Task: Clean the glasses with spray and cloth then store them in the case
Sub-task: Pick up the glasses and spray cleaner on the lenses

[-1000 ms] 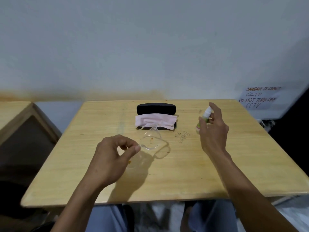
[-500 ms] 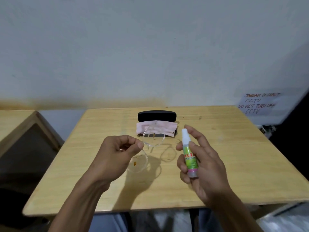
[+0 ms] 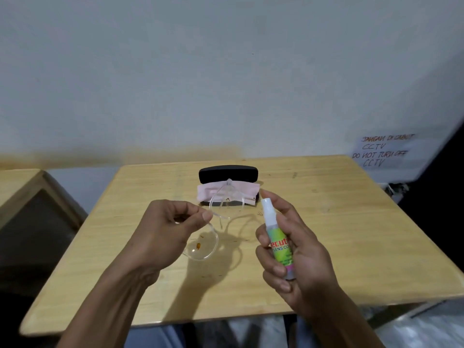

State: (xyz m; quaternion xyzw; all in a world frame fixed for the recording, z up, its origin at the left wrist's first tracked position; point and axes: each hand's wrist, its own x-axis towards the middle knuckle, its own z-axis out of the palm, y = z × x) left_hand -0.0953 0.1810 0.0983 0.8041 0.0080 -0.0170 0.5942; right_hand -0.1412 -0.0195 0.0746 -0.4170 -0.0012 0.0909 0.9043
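Raised beside the clear-framed plastic glasses (image 3: 213,222) pinched by the left hand (image 3: 160,232), the green-labelled spray bottle (image 3: 278,243) is gripped in the right hand (image 3: 296,254); spraying, wiping, storing remain.

Left hand (image 3: 165,232) pinching, fingers curled; right hand (image 3: 298,257) gripping, forefinger raised.

pale wall (image 3: 226,71) with handwritten notice (image 3: 384,150) behind two wooden tables (image 3: 339,234).

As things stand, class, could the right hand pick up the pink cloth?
Probably not yet. The right hand grips the spray bottle, so its fingers are taken. The pink cloth lies just beyond on the black case, nothing between; the bottle must go down first.
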